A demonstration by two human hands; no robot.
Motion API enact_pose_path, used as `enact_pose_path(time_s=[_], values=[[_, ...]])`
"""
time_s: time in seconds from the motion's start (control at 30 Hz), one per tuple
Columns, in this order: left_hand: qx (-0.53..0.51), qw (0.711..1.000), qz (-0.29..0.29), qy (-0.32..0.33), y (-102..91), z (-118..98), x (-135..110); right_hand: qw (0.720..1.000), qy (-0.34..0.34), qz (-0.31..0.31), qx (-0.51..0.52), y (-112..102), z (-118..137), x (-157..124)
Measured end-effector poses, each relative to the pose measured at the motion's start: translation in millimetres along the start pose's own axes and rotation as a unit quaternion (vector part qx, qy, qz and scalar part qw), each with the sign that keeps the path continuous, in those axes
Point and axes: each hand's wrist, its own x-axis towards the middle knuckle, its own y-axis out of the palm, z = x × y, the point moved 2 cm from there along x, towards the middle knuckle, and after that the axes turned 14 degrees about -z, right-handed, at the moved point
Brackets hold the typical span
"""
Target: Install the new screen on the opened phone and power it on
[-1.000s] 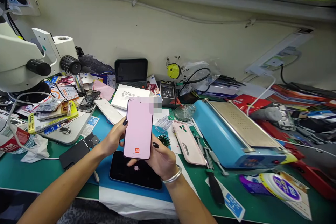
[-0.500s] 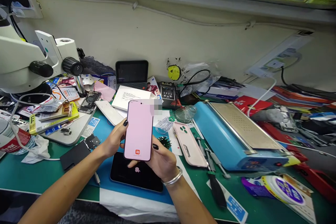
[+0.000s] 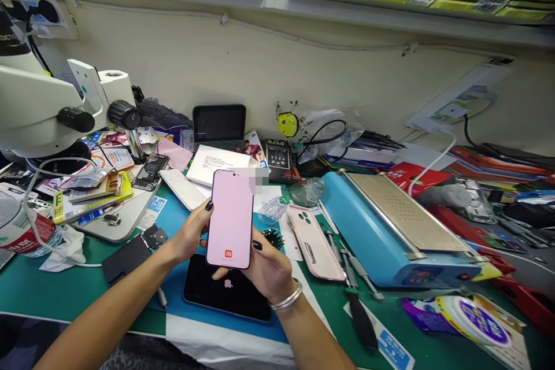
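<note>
Between my two hands a smartphone (image 3: 229, 217) is held upright, its lit screen pink with a small orange logo near the bottom. My left hand (image 3: 191, 234) grips its left edge, thumb along the side. My right hand (image 3: 266, 266) wraps the lower right edge, with fingers behind the phone. Beneath them a tablet (image 3: 228, 298) with a dark screen and a white apple logo lies on the blue mat (image 3: 277, 332). A pink phone case (image 3: 314, 245) rests to the right of my right hand. Left of my left forearm lies a flat black part (image 3: 128, 257).
A blue machine with a metal plate (image 3: 390, 214) stands at the right. Near it lie a black-handled screwdriver (image 3: 362, 318) and a purple-and-white tub (image 3: 472, 319). A microscope (image 3: 39, 110) occupies the left, behind a red-labelled container (image 3: 32, 231). White boxes (image 3: 219, 162) sit behind the phone.
The camera view has tilted up slightly, so the whole scene sits a little lower. Both hands keep the same hold on the phone, whose screen still shows pink with the logo.
</note>
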Motion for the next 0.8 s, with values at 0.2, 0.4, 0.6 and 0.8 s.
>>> enact_pose_path(time_s=[0.2,0.4,0.6,0.8], values=[[-0.004,1.0,0.009,0.0,-1.1,2.0,0.8,1.0,-0.002,0.009,0.003,-2.1,-1.7,1.0],[0.003,1.0,-0.002,-0.007,-2.9,4.9,1.7,1.0,-0.006,0.016,0.011,-1.6,-2.0,2.5],[0.006,0.999,-0.021,-0.039,-2.9,3.1,1.5,0.999,0.016,0.03,-0.002,0.9,-0.8,0.5],[0.017,0.997,-0.029,-0.064,-4.3,3.1,0.0,0.999,0.029,0.018,-0.019,-0.3,-1.4,-0.6]])
